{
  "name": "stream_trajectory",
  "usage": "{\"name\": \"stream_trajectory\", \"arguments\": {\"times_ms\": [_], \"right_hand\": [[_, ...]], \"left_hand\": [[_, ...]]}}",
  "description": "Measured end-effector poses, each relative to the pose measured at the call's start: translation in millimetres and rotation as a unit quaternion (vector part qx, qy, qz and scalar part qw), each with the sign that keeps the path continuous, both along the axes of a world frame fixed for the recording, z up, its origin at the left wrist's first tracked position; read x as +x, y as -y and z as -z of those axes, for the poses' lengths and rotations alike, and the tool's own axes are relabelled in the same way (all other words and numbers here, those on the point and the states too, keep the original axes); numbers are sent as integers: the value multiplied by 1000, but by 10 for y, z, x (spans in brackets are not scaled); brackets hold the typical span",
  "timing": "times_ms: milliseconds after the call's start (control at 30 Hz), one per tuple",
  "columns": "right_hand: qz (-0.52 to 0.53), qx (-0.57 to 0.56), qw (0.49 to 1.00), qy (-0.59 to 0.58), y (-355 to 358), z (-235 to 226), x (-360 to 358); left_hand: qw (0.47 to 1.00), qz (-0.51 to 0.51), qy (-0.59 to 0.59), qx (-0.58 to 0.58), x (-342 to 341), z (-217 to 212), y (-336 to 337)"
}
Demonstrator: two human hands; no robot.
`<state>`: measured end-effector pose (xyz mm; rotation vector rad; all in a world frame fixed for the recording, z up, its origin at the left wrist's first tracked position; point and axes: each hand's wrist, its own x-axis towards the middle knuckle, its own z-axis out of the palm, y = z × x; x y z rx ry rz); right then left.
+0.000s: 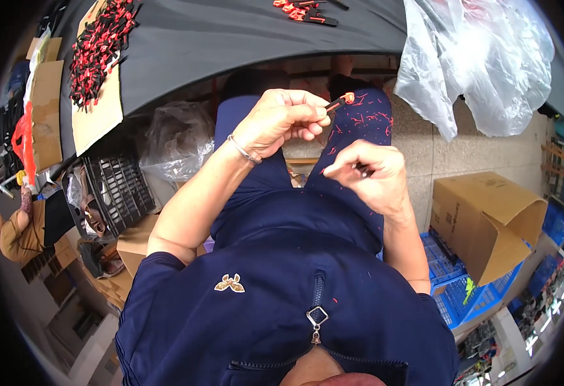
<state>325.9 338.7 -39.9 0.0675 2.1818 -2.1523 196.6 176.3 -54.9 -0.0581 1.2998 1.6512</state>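
glossy plastic bag (475,64), matt cardboard box (462,219), shiny metal bracelet (243,150), cloth top (256,321)

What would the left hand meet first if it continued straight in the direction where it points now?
Beyond the black-and-red piece it holds, the left hand would probably meet the translucent plastic bag first; the red-flecked right trouser knee seems below that line, though depth is unclear.

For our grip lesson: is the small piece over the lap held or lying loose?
Held: the left hand pinches the small piece by its black end, red end outward.
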Motion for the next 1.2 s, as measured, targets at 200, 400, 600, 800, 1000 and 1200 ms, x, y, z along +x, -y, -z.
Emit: {"name": "stream_trajectory", "arguments": {"times_ms": [200, 400, 600, 800, 1000, 1200], "right_hand": [[217, 74, 973, 22, 33, 34, -46], [244, -128, 958, 83, 29, 140, -193], [220, -88, 969, 64, 73, 198, -203], [189, -98, 977, 32, 76, 248, -161], [289, -33, 957, -7, 43, 249, -112], [248, 287, 917, -121, 93, 160, 43]], "left_hand": [[1000, 5, -9, 11, 59, -26, -11], [961, 57, -260, -80, 289, -140, -70], [958, -4, -279, -68, 408, -59, -32], [999, 15, -28, 4, 355, -21, 88], [996, -59, 32, 55, 397, 1, 77], [996, -68, 34, 52, 426, -27, 28]]}}
